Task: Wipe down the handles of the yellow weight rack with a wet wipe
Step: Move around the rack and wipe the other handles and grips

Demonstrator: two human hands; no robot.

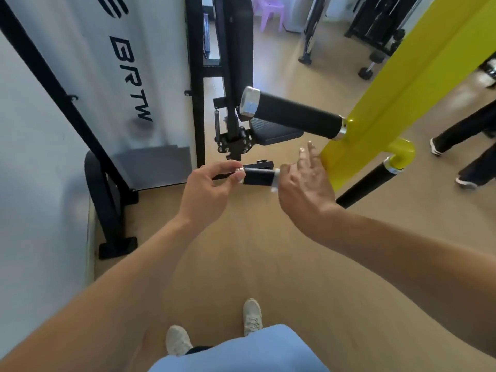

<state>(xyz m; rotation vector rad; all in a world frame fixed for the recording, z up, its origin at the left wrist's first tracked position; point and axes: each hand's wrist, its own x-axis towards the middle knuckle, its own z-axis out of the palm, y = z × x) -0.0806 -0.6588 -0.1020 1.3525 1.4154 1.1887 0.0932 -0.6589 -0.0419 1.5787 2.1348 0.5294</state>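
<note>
The yellow weight rack [402, 89] slants across the upper right. A thick black handle [292, 114] with a chrome end cap sticks out of it to the left. A thinner black handle [367, 183] runs down from a yellow elbow below it. In front of me I hold a small black packet [257, 177] with shiny ends between both hands. My left hand [206, 191] pinches its left end. My right hand [303, 189] pinches its right end, where a bit of white shows, with the other fingers spread next to the yellow beam.
A white-panelled machine [120, 76] on a black frame stands at the left, with a black padded seat [273, 132] behind the packet. Another person's legs [469, 146] are at the right edge. A dumbbell [371, 67] and a purple stool [271, 12] sit farther back.
</note>
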